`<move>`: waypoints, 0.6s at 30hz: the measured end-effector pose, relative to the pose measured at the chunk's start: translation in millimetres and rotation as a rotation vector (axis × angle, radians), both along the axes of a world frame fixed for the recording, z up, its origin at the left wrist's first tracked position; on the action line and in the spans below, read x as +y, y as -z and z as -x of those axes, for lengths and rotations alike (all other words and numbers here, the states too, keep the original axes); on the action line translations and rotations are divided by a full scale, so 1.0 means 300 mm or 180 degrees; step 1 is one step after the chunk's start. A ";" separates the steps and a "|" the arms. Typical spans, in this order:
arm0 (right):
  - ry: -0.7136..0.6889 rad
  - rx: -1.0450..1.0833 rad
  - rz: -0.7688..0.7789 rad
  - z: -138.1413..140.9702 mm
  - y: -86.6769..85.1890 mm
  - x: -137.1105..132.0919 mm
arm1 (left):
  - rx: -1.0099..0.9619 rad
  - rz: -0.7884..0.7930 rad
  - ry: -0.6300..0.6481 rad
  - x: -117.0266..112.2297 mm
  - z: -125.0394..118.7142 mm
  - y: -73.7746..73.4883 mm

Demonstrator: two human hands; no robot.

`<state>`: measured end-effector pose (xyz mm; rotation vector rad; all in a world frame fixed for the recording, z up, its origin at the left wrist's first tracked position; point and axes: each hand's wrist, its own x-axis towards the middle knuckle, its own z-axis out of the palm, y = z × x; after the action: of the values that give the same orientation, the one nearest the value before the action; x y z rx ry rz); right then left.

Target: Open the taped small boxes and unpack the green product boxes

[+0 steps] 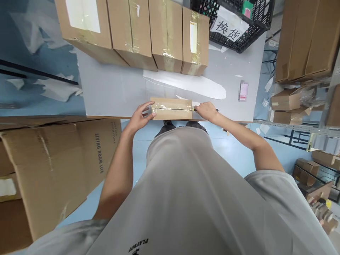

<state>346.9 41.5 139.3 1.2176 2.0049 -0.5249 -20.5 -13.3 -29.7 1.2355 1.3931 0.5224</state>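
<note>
A small cardboard box (172, 114) with clear tape along its top lies at the near edge of the table. A dark line, like a seam or slit, runs lengthwise through the tape. My left hand (140, 116) grips the box's left end, thumb at the near side and fingers at the far corner. At the right end, my right hand (206, 111) is closed round a slim tool that looks like a box cutter (194, 109). Its yellowish front points at the box's end, and a dark tip sticks out behind the hand. The blade is too small to make out.
Several taped cartons (167, 35) stand along the table's far side, beside a black plastic crate (239, 24) with a paper sign. White paper (186, 83) lies behind the small box. A large carton (61, 170) stands at left; shelving with boxes (287, 101) is at right.
</note>
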 end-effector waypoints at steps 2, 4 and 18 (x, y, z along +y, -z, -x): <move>-0.0034 0.0098 0.0024 -0.023 0.001 0.008 | -0.0039 0.0118 -0.0095 0.000 -0.021 -0.027; -0.0057 0.0177 0.0035 -0.048 0.008 0.016 | -0.0029 0.0177 -0.0223 0.002 -0.048 -0.055; 0.0645 0.1231 -0.0109 -0.352 0.204 0.024 | 0.0183 0.0239 -0.1275 0.002 -0.094 -0.051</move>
<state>452.6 48.8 78.0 1.4357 2.2237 -0.8858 7.7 -12.8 -14.5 0.9183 1.7053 0.7054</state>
